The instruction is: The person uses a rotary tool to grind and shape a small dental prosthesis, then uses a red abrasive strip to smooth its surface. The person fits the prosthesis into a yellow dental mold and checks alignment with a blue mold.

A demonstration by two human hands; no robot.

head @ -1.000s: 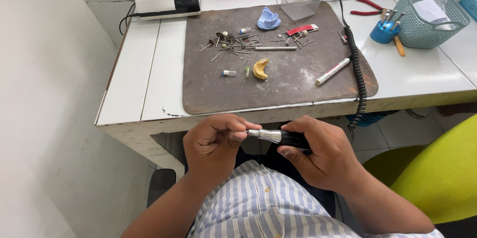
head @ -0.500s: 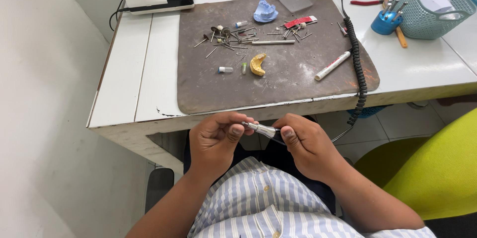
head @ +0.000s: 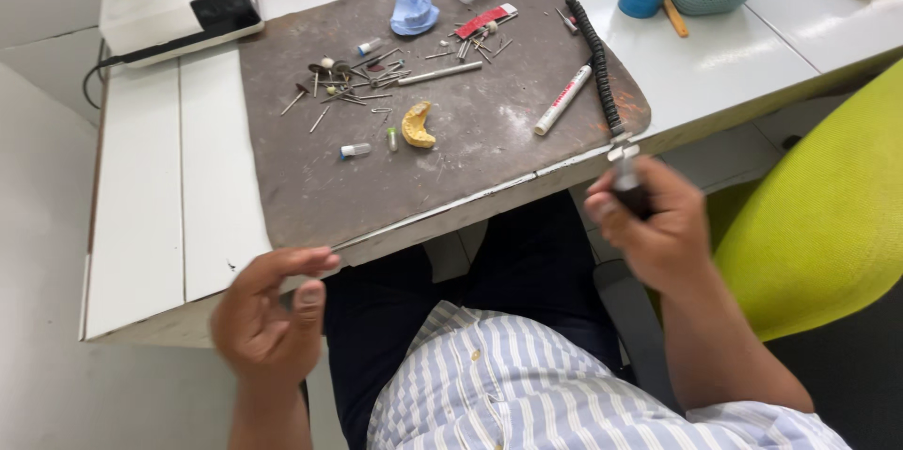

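While your right hand [head: 649, 224] closes around the rotary handpiece [head: 625, 177], held upright by the mat's [head: 310, 187] front right corner, your left hand [head: 268, 314] hangs half-open, holding nothing visible, well apart at the table edge [head: 141, 304]

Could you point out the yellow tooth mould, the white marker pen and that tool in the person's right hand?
yellow tooth mould [head: 417, 125], head view, on the middle of its curved arch.
white marker pen [head: 562, 100], head view, on the middle of its barrel.
handheld tool [head: 624, 171], head view, on its dark body above the fingers.
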